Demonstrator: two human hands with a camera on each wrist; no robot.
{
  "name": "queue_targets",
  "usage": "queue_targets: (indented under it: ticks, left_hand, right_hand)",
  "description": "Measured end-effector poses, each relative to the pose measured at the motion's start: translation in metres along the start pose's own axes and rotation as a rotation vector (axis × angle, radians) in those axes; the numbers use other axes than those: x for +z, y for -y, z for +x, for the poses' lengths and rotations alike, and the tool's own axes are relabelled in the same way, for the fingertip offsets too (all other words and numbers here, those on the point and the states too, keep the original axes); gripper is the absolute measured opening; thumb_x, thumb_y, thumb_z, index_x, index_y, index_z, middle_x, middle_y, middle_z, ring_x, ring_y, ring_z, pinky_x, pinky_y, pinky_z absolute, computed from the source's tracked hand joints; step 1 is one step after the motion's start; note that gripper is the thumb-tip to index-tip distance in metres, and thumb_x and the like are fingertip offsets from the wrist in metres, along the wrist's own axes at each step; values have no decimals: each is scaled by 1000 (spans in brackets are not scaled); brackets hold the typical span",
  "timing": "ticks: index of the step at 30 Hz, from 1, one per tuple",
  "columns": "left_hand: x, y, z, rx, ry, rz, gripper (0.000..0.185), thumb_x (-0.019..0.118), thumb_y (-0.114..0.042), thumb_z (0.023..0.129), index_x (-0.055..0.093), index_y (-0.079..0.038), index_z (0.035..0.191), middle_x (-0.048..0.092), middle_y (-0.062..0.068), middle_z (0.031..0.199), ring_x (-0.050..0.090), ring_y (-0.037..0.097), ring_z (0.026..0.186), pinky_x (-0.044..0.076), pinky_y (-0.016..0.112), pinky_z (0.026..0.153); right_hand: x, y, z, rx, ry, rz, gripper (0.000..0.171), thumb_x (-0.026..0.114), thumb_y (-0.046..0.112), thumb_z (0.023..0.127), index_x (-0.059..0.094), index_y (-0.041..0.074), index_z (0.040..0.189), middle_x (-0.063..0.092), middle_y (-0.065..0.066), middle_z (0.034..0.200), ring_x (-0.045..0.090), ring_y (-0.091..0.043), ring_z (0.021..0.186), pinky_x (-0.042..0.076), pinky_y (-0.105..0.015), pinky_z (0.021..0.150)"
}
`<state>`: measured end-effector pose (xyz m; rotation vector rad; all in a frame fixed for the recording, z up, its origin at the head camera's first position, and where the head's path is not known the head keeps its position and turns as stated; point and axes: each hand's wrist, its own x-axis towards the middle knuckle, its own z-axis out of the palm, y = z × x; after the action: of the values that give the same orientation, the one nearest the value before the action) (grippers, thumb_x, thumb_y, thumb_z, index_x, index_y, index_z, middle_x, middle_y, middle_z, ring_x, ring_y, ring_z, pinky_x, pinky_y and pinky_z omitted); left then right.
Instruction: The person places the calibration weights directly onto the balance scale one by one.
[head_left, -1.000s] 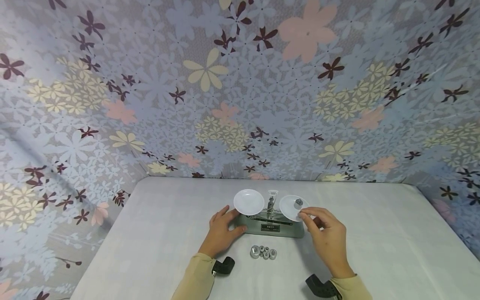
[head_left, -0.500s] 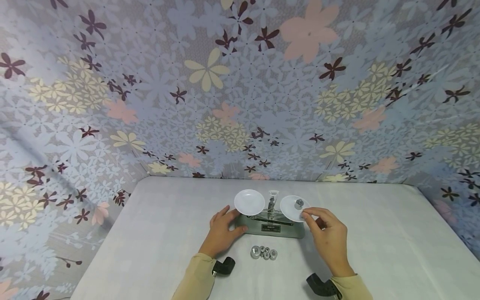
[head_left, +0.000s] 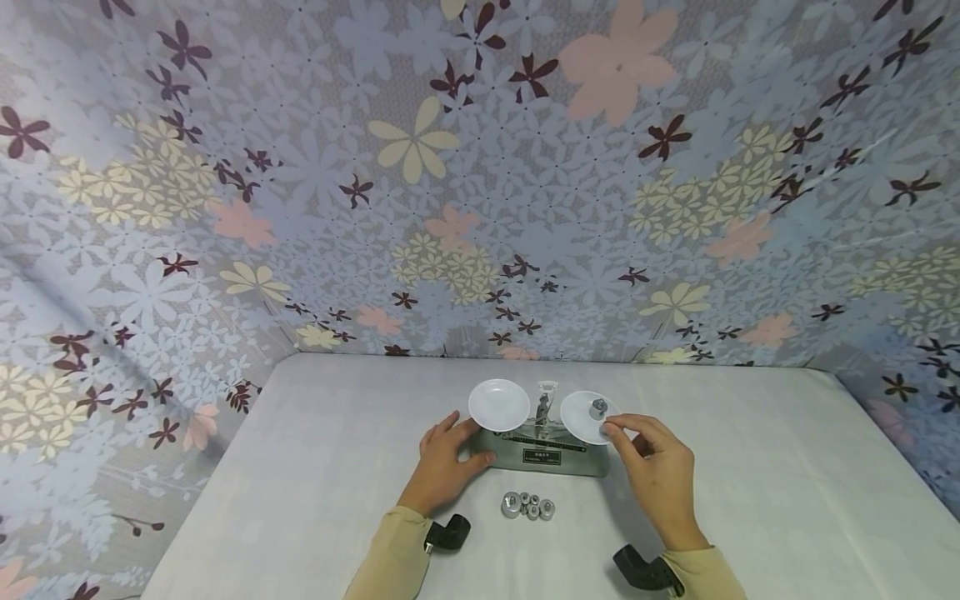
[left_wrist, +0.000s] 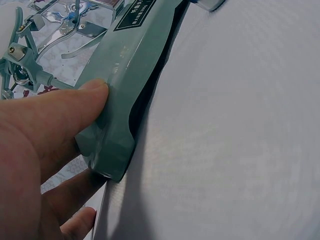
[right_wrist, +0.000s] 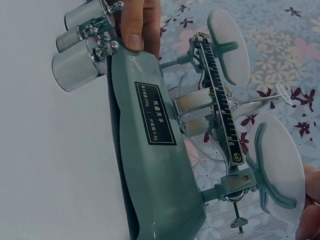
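Observation:
A green pan balance (head_left: 540,457) with two white pans stands on the table. My left hand (head_left: 444,471) grips the left end of its base; in the left wrist view the thumb (left_wrist: 85,102) lies on the green front and the fingers go behind it. My right hand (head_left: 660,475) pinches the near right rim of the right pan (head_left: 577,417) between thumb and forefinger. Near that pan's middle sits a metal weight (head_left: 598,407). Nothing lies on the left pan (head_left: 498,406). The right wrist view shows the beam's ruled scale (right_wrist: 220,95).
Several knobbed metal weights (head_left: 512,504) stand close together in front of the base. A white cloth covers the table (head_left: 300,483). Flower-patterned fabric (head_left: 480,208) rises behind and at both sides. Each wrist carries a black camera mount (head_left: 448,532).
The view shifts very slightly between the first two frames. Both hands, the pans and the weights otherwise keep their places.

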<state>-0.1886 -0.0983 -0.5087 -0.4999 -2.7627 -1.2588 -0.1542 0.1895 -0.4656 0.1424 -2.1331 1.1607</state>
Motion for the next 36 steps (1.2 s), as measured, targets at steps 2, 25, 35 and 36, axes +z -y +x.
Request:
queue_targets:
  ticks: [2, 25, 35, 36]
  left_hand:
    - [0, 0, 0, 1, -2, 0, 55, 75, -29, 89, 61, -6, 137, 61, 10, 140, 34, 41, 144, 14, 65, 116]
    - [0, 0, 1, -6, 4, -18, 56, 74, -30, 90, 60, -5, 138, 60, 10, 141, 32, 40, 145, 13, 64, 117]
    - [0, 1, 1, -4, 7, -9, 55, 74, -30, 90, 60, -6, 138, 60, 9, 141, 32, 40, 145, 13, 64, 117]
    - [0, 2, 1, -7, 8, -9, 55, 74, -30, 90, 60, -6, 138, 60, 9, 141, 32, 39, 145, 13, 63, 117]
  right_hand:
    - [0, 0, 0, 12, 2, -2, 11, 82, 4, 82, 79, 9, 91, 73, -2, 89, 47, -5, 54, 35, -14, 46]
    - [0, 1, 1, 64, 16, 9, 14, 80, 3, 85, 80, 11, 97, 69, 2, 82, 47, -5, 54, 35, -15, 46]
    - [-3, 13, -2, 63, 33, 38, 20, 78, 0, 85, 78, 11, 102, 67, 3, 83, 48, -5, 55, 38, -14, 50]
    - [-3, 14, -3, 59, 39, 43, 21, 78, 0, 85, 78, 11, 102, 67, 3, 84, 48, -5, 56, 38, -14, 50]
